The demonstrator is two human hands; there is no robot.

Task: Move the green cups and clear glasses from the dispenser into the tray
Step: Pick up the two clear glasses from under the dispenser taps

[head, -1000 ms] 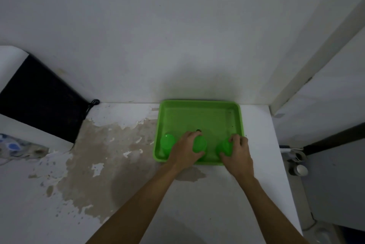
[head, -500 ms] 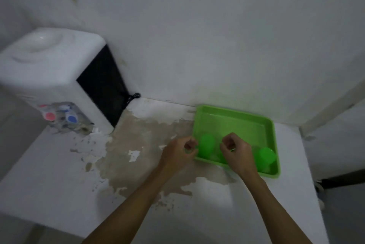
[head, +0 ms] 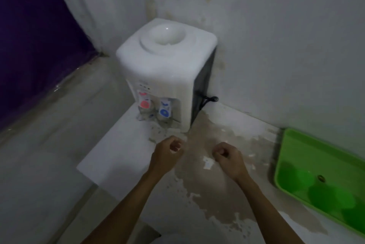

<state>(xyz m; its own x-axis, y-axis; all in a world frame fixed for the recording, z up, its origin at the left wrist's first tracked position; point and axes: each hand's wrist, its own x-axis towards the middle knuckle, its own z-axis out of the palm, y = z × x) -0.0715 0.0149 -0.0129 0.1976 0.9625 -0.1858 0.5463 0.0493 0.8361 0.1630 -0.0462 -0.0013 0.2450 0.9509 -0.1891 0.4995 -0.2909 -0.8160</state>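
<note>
The white water dispenser (head: 166, 69) stands at the back of the counter with a red tap (head: 144, 103) and a blue tap (head: 164, 112). Clear glasses (head: 147, 114) sit blurred under the taps. The green tray (head: 308, 150) lies at the right edge with three green cups (head: 321, 194) upside down along its near side. My left hand (head: 167, 154) and my right hand (head: 229, 156) hover over the counter in front of the dispenser, both loosely curled and holding nothing.
The white counter (head: 122, 154) has a large patch of worn, peeling paint (head: 213, 164) between dispenser and tray. Its left edge drops to a grey floor. A black cord (head: 209, 99) leaves the dispenser's right side. A purple panel (head: 35, 42) fills the far left.
Both hands left the cups in the tray and moved left toward the dispenser. The view swung left, so the tray now sits at the right edge and the dispenser in the middle.
</note>
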